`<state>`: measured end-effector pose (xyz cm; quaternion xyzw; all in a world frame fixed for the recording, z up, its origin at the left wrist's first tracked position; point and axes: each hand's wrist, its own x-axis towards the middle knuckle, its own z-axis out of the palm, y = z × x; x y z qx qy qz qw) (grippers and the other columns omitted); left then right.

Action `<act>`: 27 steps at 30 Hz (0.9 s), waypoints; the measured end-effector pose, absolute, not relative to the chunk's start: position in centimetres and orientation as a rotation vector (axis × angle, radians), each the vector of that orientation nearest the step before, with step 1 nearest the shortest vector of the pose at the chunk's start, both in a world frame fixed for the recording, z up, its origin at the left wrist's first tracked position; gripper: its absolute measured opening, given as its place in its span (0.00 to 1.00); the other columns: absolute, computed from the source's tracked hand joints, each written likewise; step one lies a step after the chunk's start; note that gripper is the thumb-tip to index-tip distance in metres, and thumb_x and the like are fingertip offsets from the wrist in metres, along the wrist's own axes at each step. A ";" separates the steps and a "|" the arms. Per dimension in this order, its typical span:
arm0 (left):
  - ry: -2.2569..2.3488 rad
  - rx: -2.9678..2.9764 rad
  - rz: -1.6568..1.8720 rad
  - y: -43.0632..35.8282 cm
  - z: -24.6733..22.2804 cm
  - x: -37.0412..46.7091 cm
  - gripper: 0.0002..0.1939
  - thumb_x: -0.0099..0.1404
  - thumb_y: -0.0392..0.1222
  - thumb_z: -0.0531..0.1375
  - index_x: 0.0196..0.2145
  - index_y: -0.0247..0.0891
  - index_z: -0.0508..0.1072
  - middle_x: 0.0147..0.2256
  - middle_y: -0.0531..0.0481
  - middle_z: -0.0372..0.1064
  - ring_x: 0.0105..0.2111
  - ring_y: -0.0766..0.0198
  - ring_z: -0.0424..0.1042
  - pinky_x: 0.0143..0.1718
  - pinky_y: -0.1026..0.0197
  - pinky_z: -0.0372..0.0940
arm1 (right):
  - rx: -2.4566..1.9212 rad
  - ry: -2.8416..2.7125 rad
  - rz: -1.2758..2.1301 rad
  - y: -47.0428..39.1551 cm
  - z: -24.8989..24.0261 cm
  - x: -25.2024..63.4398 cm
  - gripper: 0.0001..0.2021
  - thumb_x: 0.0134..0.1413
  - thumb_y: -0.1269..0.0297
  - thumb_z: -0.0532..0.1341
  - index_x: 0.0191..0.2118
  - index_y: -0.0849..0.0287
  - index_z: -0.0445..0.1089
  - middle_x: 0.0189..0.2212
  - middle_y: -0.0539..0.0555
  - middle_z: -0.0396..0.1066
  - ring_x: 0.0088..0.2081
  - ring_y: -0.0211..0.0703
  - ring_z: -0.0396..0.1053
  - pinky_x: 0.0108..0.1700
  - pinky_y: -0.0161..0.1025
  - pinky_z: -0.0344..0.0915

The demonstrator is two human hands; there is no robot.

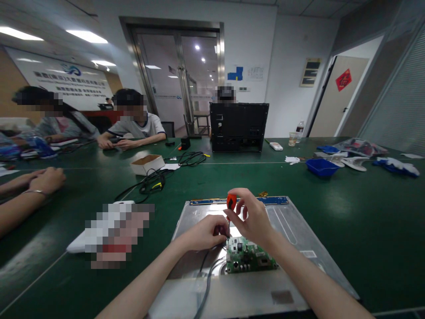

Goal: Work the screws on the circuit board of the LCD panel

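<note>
A flat metal display panel (292,261) lies on the green table in front of me, with a green circuit board (249,256) on its middle. My right hand (254,217) grips the orange handle of a screwdriver (231,202), held upright with its shaft pointing down at the board's far left corner. Beside that tip, my left hand (209,231) has its fingers pinched together; whatever lies between them is hidden. A grey cable (208,283) runs from near the board's left side toward me. Along the panel's far edge sits a narrow blue circuit strip (274,200).
Black cables (154,180) and an open cardboard box (146,165) lie ahead to the left, near a white case (83,235). A black monitor back (239,127) stands across the table. A blue tray (321,167) sits far right. Another person's hands (49,179) rest at left.
</note>
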<state>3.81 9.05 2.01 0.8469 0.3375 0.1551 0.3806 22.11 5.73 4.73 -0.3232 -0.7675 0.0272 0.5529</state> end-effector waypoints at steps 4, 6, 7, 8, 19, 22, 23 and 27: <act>0.862 2.167 0.399 9.1 1.9 3.8 0.05 0.53 0.31 0.58 0.29 0.37 0.71 0.26 0.55 0.64 0.27 0.65 0.64 0.31 0.65 0.59 | -0.775 -1.757 0.110 5.9 4.3 21.9 0.14 0.60 0.64 0.61 0.49 0.53 0.58 0.31 0.48 0.71 0.22 0.34 0.66 0.21 0.30 0.61; 0.858 2.160 0.400 9.1 1.8 3.8 0.06 0.52 0.31 0.58 0.30 0.37 0.71 0.26 0.55 0.65 0.27 0.65 0.64 0.31 0.65 0.59 | -0.778 -1.754 0.108 5.9 4.3 21.8 0.14 0.60 0.66 0.60 0.49 0.53 0.57 0.33 0.50 0.72 0.22 0.34 0.66 0.21 0.30 0.62; 0.858 2.157 0.398 9.1 1.8 3.7 0.07 0.52 0.31 0.58 0.31 0.37 0.71 0.27 0.55 0.65 0.28 0.65 0.64 0.30 0.65 0.59 | -0.782 -1.756 0.101 5.8 4.3 21.8 0.14 0.60 0.66 0.60 0.49 0.53 0.57 0.33 0.50 0.72 0.22 0.33 0.66 0.21 0.30 0.62; 0.860 2.153 0.394 9.1 1.8 3.7 0.07 0.52 0.31 0.58 0.31 0.37 0.71 0.27 0.55 0.65 0.28 0.65 0.64 0.30 0.65 0.59 | -0.786 -1.761 0.092 5.8 4.4 21.8 0.14 0.60 0.67 0.59 0.49 0.54 0.57 0.33 0.50 0.72 0.21 0.33 0.65 0.21 0.30 0.61; 0.889 2.175 0.351 9.1 1.9 3.8 0.05 0.53 0.32 0.59 0.30 0.37 0.71 0.27 0.54 0.66 0.29 0.63 0.65 0.31 0.64 0.59 | -0.723 -1.863 0.088 5.6 5.0 22.1 0.17 0.63 0.71 0.54 0.56 0.55 0.61 0.45 0.58 0.69 0.26 0.33 0.65 0.23 0.31 0.63; 0.897 2.162 0.348 9.2 2.0 3.8 0.05 0.53 0.33 0.59 0.30 0.37 0.71 0.27 0.54 0.67 0.29 0.63 0.65 0.31 0.64 0.60 | -0.737 -1.865 0.074 5.6 4.9 22.2 0.17 0.63 0.71 0.54 0.57 0.56 0.60 0.43 0.57 0.71 0.26 0.34 0.67 0.24 0.31 0.63; 0.895 2.157 0.348 9.2 2.0 3.8 0.05 0.53 0.33 0.58 0.30 0.37 0.71 0.27 0.54 0.67 0.29 0.63 0.65 0.30 0.64 0.60 | -0.745 -1.852 0.060 5.6 4.9 22.2 0.16 0.63 0.70 0.56 0.56 0.56 0.60 0.40 0.55 0.72 0.25 0.35 0.67 0.23 0.31 0.62; 0.887 2.146 0.351 9.1 2.1 3.8 0.05 0.54 0.33 0.59 0.31 0.37 0.71 0.28 0.54 0.66 0.28 0.65 0.65 0.29 0.65 0.60 | -0.785 -1.798 0.047 5.7 4.7 22.1 0.13 0.60 0.63 0.62 0.49 0.55 0.61 0.28 0.48 0.70 0.22 0.34 0.66 0.23 0.30 0.62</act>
